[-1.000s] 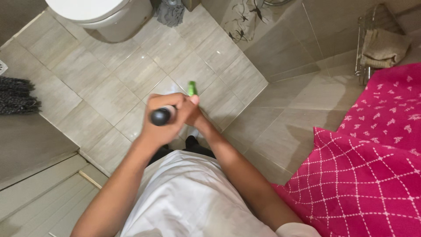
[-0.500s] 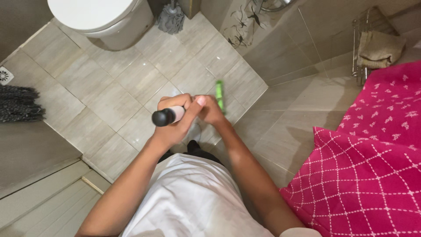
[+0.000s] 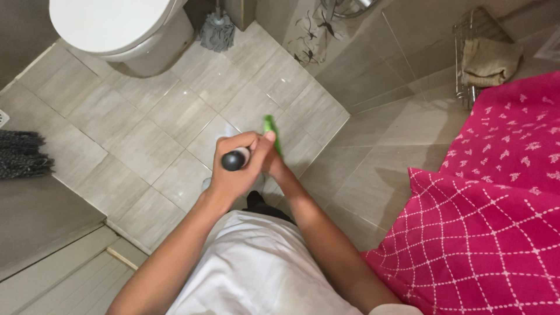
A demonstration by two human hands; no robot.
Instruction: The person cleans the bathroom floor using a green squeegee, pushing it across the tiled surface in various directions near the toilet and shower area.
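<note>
In the head view, the person's left hand [image 3: 233,172] is wrapped in a fist around a long handle [image 3: 235,159], whose black rounded end pokes out of the grip toward the camera. The right hand [image 3: 273,158] sits just beyond and to the right of the left one, touching it, and is also closed around the same handle lower down. A green part of the tool [image 3: 271,133] shows just past the right hand's fingers, pointing away toward the tiled floor [image 3: 146,134]; how it meets the floor is hidden by the hands. Both forearms reach out from the near edge over a white shirt [image 3: 256,268].

Far left stands a white toilet [image 3: 116,29], with a grey mop head [image 3: 217,32] just to its right against the wall. At the left edge lies a dark fringed mat [image 3: 20,154]. On the right, a pink patterned cloth [image 3: 496,204] fills the near corner, and a wire rack [image 3: 466,58] holding a beige cloth [image 3: 490,61] hangs on the far wall.
</note>
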